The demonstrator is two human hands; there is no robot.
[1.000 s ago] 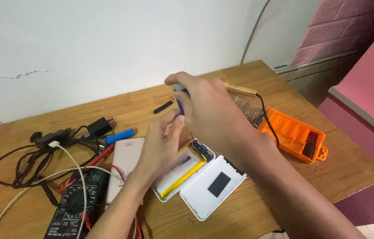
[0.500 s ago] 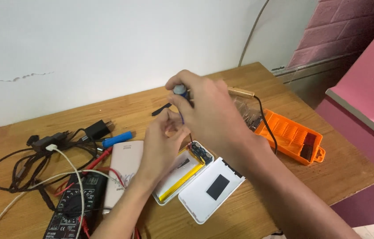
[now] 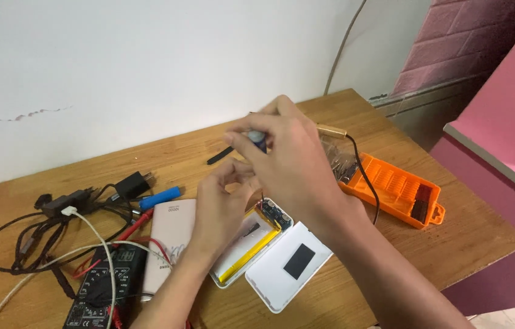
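Note:
My right hand point(image 3: 294, 164) holds a small screwdriver point(image 3: 256, 139) by its dark top, upright above an opened white power bank point(image 3: 248, 247). My left hand point(image 3: 224, 204) reaches in beside it, fingers pinched near the tool's shaft over the case's circuit-board end point(image 3: 273, 214). The shaft's tip is hidden by my fingers. The power bank's loose white cover point(image 3: 288, 265) with a black patch lies just right of the case. A yellow strip runs along the open case's edge.
An orange bit case point(image 3: 394, 189) lies open at the right with a black cable across it. A second white power bank point(image 3: 166, 234), a blue cylinder point(image 3: 160, 197), a black multimeter point(image 3: 108, 289), chargers and tangled leads crowd the left of the wooden table point(image 3: 440, 250).
Both hands stay together over the open power bank; the right hand has shifted slightly on the screwdriver's top. The view has drifted a little.

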